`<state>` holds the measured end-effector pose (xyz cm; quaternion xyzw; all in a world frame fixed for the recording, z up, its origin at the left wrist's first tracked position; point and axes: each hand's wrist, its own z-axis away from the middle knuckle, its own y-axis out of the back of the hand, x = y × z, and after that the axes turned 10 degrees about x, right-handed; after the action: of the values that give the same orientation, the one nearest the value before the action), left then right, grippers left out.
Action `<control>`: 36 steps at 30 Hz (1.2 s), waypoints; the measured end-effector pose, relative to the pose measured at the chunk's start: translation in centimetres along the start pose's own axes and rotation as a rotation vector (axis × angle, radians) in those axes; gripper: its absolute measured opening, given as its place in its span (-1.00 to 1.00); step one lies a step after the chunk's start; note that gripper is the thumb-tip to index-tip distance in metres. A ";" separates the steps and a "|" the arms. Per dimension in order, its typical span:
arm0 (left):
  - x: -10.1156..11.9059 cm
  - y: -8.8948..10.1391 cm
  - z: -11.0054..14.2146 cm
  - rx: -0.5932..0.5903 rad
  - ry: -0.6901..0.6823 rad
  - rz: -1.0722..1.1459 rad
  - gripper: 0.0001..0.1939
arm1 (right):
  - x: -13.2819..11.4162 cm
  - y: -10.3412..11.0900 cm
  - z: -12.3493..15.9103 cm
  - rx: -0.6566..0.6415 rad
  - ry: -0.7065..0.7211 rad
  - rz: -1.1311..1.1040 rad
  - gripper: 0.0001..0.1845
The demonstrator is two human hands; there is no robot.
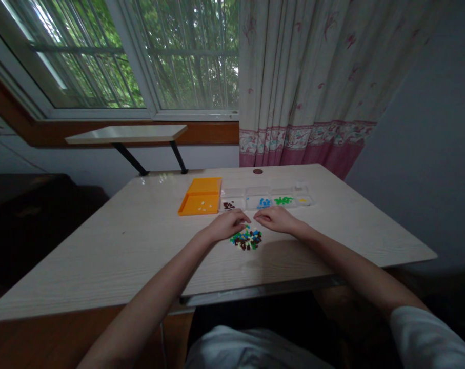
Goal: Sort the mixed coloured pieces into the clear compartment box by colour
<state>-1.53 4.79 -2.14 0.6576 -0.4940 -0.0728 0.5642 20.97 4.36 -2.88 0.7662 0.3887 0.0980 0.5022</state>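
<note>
A small heap of mixed pieces [247, 239], coloured brown, green, blue and pale yellow, lies on the table. At the heap's upper left edge is my left hand [227, 224], its fingers curled and drawn together. My right hand [277, 219] hovers or rests just beyond the heap's upper right, thumb and fingers pinched. Whatever either hand holds is too small to make out. Behind the hands, a clear divided tray [240, 193] has brown pieces [229, 205], blue pieces [263, 203], green pieces [283, 200] and a few yellow pieces [303, 200] in separate compartments.
An open orange case [204, 185] with several pale pieces [204, 206] in it stands left of the clear tray. A raised shelf [128, 134] on black legs is at the table's back left. The pale wooden table [140, 256] ends near my body.
</note>
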 end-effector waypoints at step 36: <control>0.7 0.2 -0.2 0.189 -0.004 0.111 -0.79 | -0.7 0.6 0.0 0.423 0.096 0.058 -0.74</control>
<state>-1.21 4.45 -1.57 0.6794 -0.5352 0.0042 0.5019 20.76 3.78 -2.20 0.8597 0.4020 0.0650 0.3083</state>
